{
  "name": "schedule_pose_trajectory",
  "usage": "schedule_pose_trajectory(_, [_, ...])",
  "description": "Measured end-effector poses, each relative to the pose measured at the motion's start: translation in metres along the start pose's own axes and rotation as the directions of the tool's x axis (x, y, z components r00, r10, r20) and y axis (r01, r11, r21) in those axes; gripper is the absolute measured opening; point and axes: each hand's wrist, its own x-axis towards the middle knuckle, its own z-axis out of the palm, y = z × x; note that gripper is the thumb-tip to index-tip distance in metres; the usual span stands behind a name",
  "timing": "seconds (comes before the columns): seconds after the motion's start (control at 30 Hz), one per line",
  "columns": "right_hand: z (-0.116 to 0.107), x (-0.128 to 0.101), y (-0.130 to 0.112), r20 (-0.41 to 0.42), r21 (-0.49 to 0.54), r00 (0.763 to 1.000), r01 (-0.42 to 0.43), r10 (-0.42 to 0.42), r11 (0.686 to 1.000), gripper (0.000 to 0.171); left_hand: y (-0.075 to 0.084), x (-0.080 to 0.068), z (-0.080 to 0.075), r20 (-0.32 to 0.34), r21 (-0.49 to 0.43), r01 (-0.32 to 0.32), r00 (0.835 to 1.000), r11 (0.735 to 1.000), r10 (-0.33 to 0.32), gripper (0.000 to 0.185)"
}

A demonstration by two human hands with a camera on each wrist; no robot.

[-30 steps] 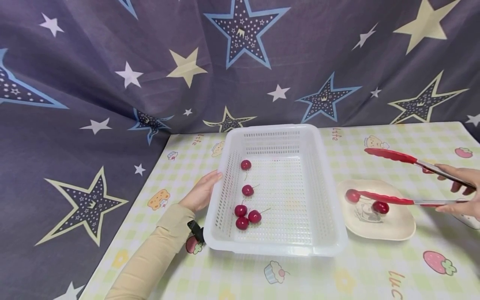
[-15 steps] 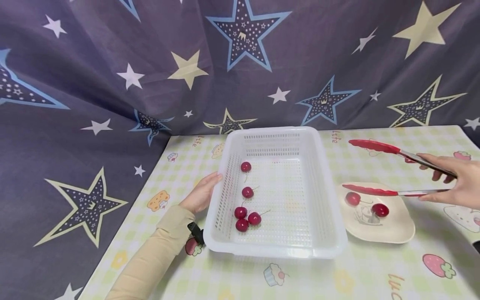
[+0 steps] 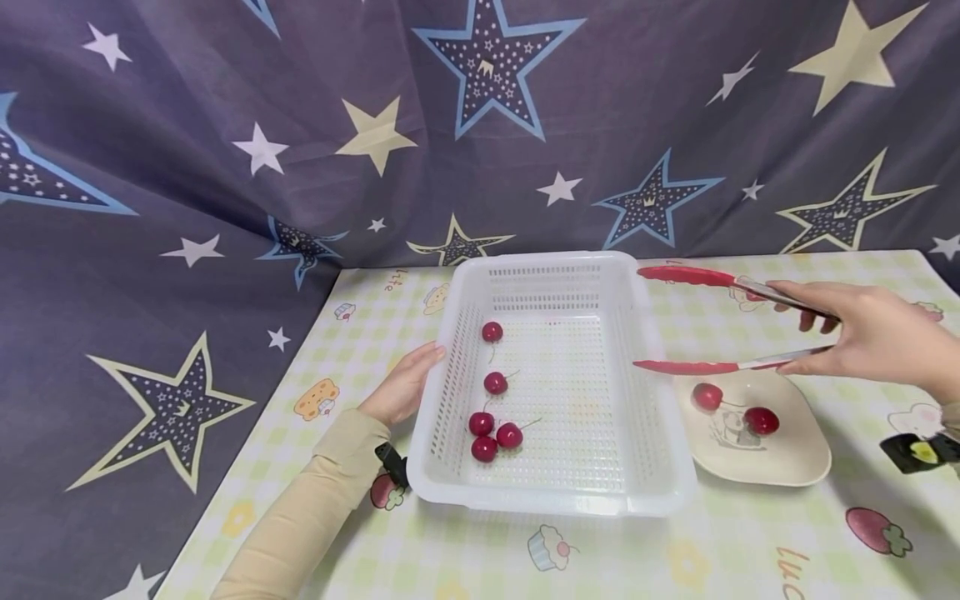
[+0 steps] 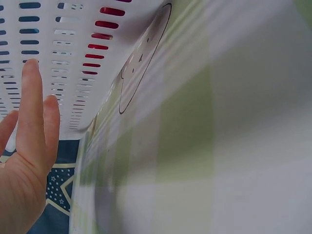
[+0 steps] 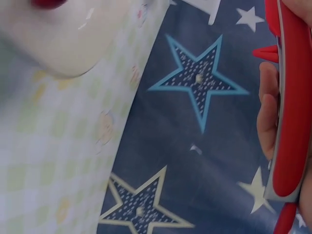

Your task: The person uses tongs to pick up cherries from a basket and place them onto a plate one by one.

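From the head view we saw our left hand [image 3: 401,385] lying flat against the left wall of the white basket [image 3: 667,467] in the middle of the frame, fingers straight, a loose grip that clasped nothing. Five cherries [image 3: 495,382] lay inside the basket along its left side. Our right hand [image 3: 862,337], at the right of the frame, held the red tongs [image 3: 690,321] in a closed grip around their handles. The tongs stood spread apart with nothing between their tips, one tip over the basket's right rim and the other above its upper right corner. Just below them, right of the basket, a cream plate [image 3: 795,462] sat on the counter [image 3: 675,558] with two cherries [image 3: 707,396] on it.

The left wrist view showed what the head view could not: the straight fingers [image 4: 31,105] close against the slotted wall of the basket [image 4: 58,63], with red showing through some slots at the top. It showed neither tongs nor plate.

The right wrist view gave only an edge of the plate [image 5: 68,44] in the upper left, a sliver of red at the top edge, and the tongs [image 5: 292,112] running down the right side with our fingers [image 5: 267,114] curled on them. The tips were out of that frame, so only the head view told us they were apart.
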Motion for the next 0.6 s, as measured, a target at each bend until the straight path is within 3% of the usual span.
schedule_pose_trajectory(0.2, [-0.003,0.021,-0.014,0.016,0.038,1.000,0.014,-0.015,0.999,0.093,0.001,0.001,0.001,-0.001,0.006,-0.009,1.000,1.000,0.009,0.059])
schedule_pose_trajectory(0.37, [-0.003,0.041,-0.024,0.007,0.078,0.993,0.114,-0.115,0.990,0.092,0.002,-0.001,0.001,-0.013,-0.003,-0.005,1.000,1.000,0.005,0.056])
schedule_pose_trajectory(0.6, [-0.008,0.068,-0.048,0.124,0.072,0.986,0.106,-0.114,0.992,0.090,0.001,-0.001,0.001,-0.005,0.006,-0.011,1.000,1.000,0.012,0.058])
